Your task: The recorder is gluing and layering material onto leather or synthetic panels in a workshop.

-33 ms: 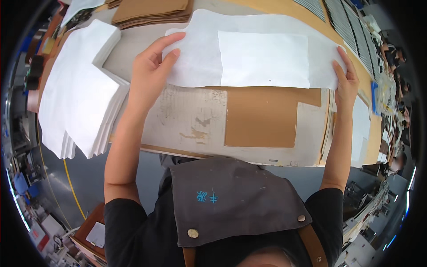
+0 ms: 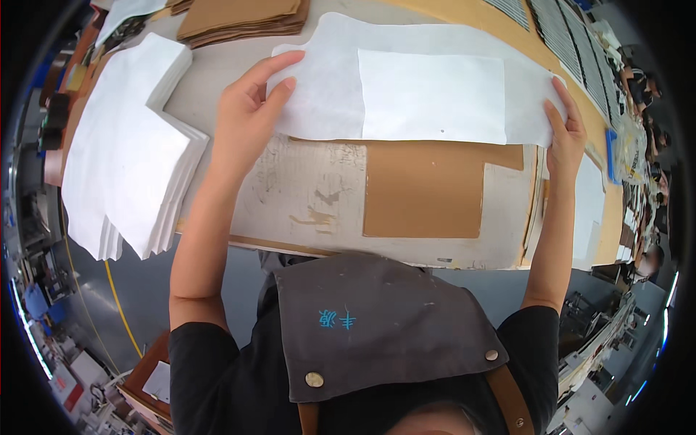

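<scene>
Sheet (image 2: pixel 319 94), thin, white and a bit see-through, is spread out flat between two bare hands, over the far part of a worn grey board (image 2: pixel 297 177). I can't tell if its middle touches the board. On it shows a brighter white rectangle (image 2: pixel 435 94) with one tiny dark dot near its bottom edge.

The left hand (image 2: pixel 246 112) is at the left end. Its thumb and pointing finger are spread apart, and both tips touch the sheet. The right hand (image 2: pixel 565 134) is at the right end, with its fingertips on the edge. I can't see if either hand pinches the sheet from below.

Brown card (image 2: pixel 424 196) lies on the board, partly under the sheet. Very little has just changed: a bit more of the card's brown edge peeks out below the sheet, toward the left. Both hands stay at the same ends, so I think the sheet is only being nudged into place and is not let go yet.

To the left sits a stack of white cut sheets (image 2: pixel 123 138). Farther back is a pile of brown cards (image 2: pixel 243 22).
</scene>
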Action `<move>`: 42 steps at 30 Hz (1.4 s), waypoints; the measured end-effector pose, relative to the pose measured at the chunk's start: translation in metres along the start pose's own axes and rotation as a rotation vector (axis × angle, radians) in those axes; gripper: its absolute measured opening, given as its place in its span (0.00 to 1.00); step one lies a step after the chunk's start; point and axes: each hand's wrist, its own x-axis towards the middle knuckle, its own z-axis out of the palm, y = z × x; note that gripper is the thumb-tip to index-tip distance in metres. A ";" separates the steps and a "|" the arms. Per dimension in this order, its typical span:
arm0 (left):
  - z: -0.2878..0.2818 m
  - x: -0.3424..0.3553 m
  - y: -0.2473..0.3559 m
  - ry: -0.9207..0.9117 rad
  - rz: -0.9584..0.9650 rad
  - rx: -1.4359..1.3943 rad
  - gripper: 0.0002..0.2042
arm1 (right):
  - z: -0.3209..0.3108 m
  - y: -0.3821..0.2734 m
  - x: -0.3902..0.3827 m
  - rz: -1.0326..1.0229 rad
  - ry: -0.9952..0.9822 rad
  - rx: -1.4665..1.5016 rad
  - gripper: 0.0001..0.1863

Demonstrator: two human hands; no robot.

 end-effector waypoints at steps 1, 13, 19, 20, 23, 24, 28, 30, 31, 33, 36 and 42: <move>0.008 0.002 -0.001 -0.025 -0.036 -0.021 0.15 | -0.007 0.003 -0.007 0.039 0.029 0.007 0.20; 0.028 0.006 -0.016 -0.070 -0.090 0.038 0.15 | -0.018 0.033 -0.037 0.169 0.147 0.123 0.20; 0.032 0.006 -0.019 -0.042 -0.052 0.036 0.14 | -0.016 0.038 -0.039 0.137 0.135 0.089 0.20; 0.032 0.006 -0.020 -0.040 -0.056 0.036 0.14 | -0.014 0.037 -0.039 0.140 0.141 0.086 0.20; 0.032 0.007 -0.023 -0.036 -0.073 0.016 0.14 | -0.013 0.037 -0.040 0.143 0.147 0.078 0.20; 0.032 0.008 -0.024 -0.045 -0.058 0.047 0.14 | -0.013 0.037 -0.040 0.142 0.151 0.073 0.20; 0.030 0.009 -0.027 -0.063 -0.061 0.075 0.14 | -0.013 0.038 -0.040 0.138 0.140 0.066 0.20; 0.030 0.009 -0.027 -0.066 -0.074 0.067 0.14 | -0.013 0.039 -0.040 0.131 0.137 0.071 0.20; 0.030 0.009 -0.027 -0.070 -0.084 0.061 0.15 | -0.013 0.040 -0.040 0.132 0.135 0.070 0.20; 0.030 0.010 -0.024 -0.071 -0.094 0.060 0.15 | -0.013 0.041 -0.040 0.120 0.132 0.059 0.20; 0.030 0.009 -0.023 -0.070 -0.108 0.059 0.15 | -0.012 0.041 -0.041 0.119 0.131 0.054 0.19; 0.030 0.012 -0.032 -0.048 -0.059 0.076 0.13 | -0.011 0.042 -0.042 0.133 0.129 0.051 0.19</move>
